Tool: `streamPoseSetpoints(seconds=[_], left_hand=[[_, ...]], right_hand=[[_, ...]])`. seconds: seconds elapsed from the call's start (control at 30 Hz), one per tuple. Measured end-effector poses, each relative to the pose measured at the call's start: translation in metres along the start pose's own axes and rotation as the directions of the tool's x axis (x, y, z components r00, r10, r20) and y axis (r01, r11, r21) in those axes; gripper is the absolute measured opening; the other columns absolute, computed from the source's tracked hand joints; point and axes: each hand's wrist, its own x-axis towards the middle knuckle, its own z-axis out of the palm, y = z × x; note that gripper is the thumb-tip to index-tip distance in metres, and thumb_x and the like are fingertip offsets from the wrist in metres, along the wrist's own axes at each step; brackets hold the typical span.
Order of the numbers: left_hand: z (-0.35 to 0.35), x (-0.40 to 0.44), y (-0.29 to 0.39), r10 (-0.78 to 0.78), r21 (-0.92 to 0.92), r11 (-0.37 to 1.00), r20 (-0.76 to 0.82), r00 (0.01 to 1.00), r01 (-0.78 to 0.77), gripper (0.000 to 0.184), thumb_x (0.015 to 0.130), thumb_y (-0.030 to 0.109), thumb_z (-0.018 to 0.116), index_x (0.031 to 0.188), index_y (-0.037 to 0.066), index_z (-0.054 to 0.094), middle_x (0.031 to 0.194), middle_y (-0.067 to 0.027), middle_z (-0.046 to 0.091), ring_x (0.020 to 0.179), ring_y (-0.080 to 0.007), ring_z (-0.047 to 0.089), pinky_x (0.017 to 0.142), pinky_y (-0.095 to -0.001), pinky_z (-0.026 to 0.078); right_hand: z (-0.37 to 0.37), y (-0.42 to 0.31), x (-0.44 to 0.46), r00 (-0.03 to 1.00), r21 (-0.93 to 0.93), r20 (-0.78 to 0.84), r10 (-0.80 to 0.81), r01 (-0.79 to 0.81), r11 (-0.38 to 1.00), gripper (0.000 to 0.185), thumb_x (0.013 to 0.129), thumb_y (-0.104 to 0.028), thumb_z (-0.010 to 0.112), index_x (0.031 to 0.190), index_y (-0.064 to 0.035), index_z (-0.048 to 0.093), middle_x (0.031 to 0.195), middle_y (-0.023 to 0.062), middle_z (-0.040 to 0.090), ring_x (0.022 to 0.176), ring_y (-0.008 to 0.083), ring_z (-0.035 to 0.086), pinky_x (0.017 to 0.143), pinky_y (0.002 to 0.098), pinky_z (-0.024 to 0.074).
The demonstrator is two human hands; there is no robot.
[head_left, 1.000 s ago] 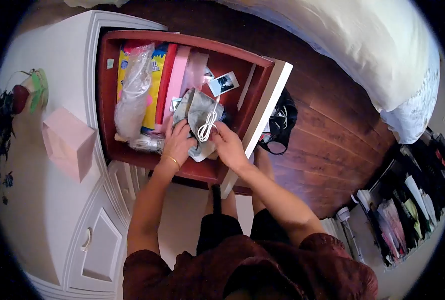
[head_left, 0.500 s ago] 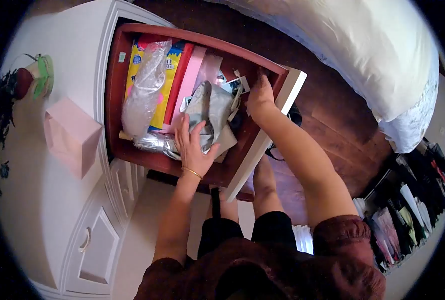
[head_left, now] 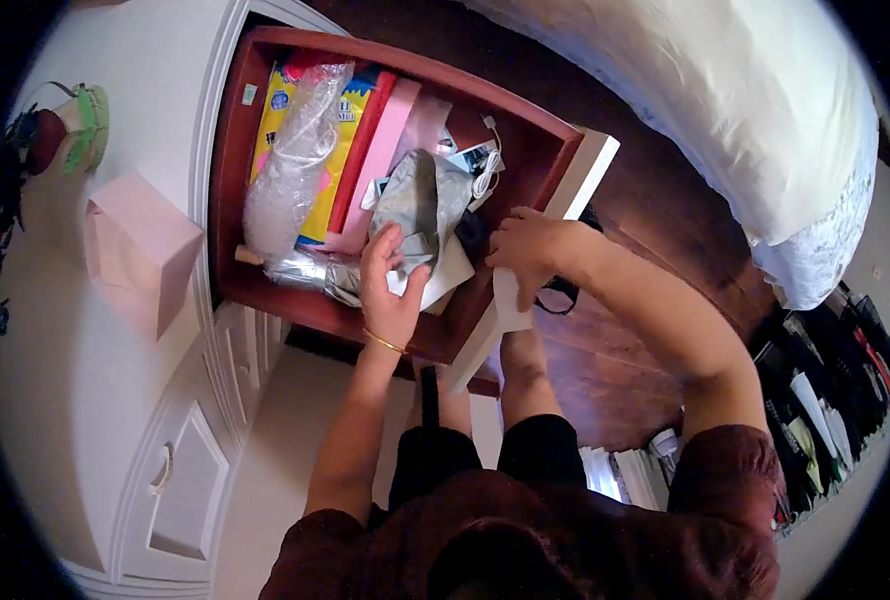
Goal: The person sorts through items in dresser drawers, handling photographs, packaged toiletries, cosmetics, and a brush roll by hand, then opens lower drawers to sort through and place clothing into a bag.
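"So, how are the fingers?"

"The left hand (head_left: 393,290) is loosely open, thumb apart from the fingers, at the lower end of the grey fabric pouch (head_left: 447,185); I can't tell if it touches. The right hand (head_left: 535,250) has bent fingers grasping a pale flat piece (head_left: 511,312) at the white drawer front (head_left: 590,175)."

"Which way do they lie?"

"The piece points toward the bottom of the frame. The pouch lies inside the red drawer (head_left: 255,125), its long axis running roughly up and down the frame."

"And around it?"

"A coiled white cable (head_left: 487,175) is just beyond, then bubble wrap (head_left: 290,180) at the drawer's left."

"Farther out?"

"A pink box (head_left: 145,255) on the white dresser (head_left: 65,400) at left, wooden floor (head_left: 655,260), and pale bedding (head_left: 745,130) at upper right."
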Motion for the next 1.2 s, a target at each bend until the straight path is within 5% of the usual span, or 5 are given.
streamPoseSetpoints(seconds=[0.23,0.3,0.37,0.53,1.2], left_hand=[[0.012,-0.006,-0.003,-0.093,-0.222,0.97,0.019,0.995,0.095,0.054,0.084,0.002,0.065,0.134,0.002,0.045,0.133,-0.0112,0.051,0.111,-0.0217,0.058,0.09,-0.0323,0.048],[0.018,-0.006,0.002,-0.125,-0.3,0.946,0.014,0.992,0.124,0.05,0.087,0.002,0.062,0.134,0.001,0.045,0.132,-0.0111,0.052,0.11,-0.0205,0.058,0.09,-0.0313,0.049],[0.022,-0.006,0.004,-0.15,-0.367,0.917,0.045,0.988,0.156,0.042,0.091,0.003,0.057,0.132,0.001,0.046,0.131,-0.0119,0.052,0.108,-0.0186,0.058,0.089,-0.0303,0.049],[0.038,-0.008,0.032,-0.353,-0.525,0.714,0.302,0.886,0.463,0.031,0.1,0.017,0.05,0.126,0.002,0.052,0.119,-0.0125,0.061,0.099,-0.0161,0.062,0.083,-0.0278,0.051],[0.077,-0.014,0.072,-0.194,-0.279,0.903,0.414,0.889,0.327,0.029,0.09,-0.002,0.059,0.119,-0.002,0.058,0.096,-0.006,0.066,0.086,-0.0081,0.061,0.077,-0.0213,0.049]], right_hand=[[0.003,-0.01,-0.014,0.994,0.125,-0.072,-0.084,0.093,0.988,0.028,0.083,-0.016,0.064,0.111,-0.01,0.065,0.093,0.0062,0.069,0.093,0.0246,0.064,0.084,0.0417,0.0478],[0.016,-0.01,-0.024,0.93,0.618,-0.356,-0.092,0.308,0.723,0.019,0.089,-0.015,0.06,0.105,-0.0082,0.067,0.087,0.0045,0.069,0.083,0.0207,0.063,0.075,0.0368,0.0488],[0.038,-0.02,-0.03,0.868,0.872,-0.485,0.105,0.47,0.139,0.02,0.096,-0.019,0.058,0.102,-0.0021,0.065,0.084,-0.0012,0.067,0.074,0.0096,0.057,0.068,0.026,0.047],[0.074,-0.045,-0.051,0.756,0.717,-0.376,0.536,0.604,-0.349,0.024,0.093,-0.021,0.065,0.107,-0.0025,0.065,0.092,-0.0012,0.068,0.08,0.0048,0.061,0.071,0.0225,0.0508],[0.136,-0.064,-0.057,0.689,0.509,-0.337,0.642,0.707,-0.491,0.03,0.1,-0.021,0.049,0.126,-0.0053,0.055,0.111,0.0011,0.064,0.098,0.0095,0.061,0.079,0.0244,0.0511]])
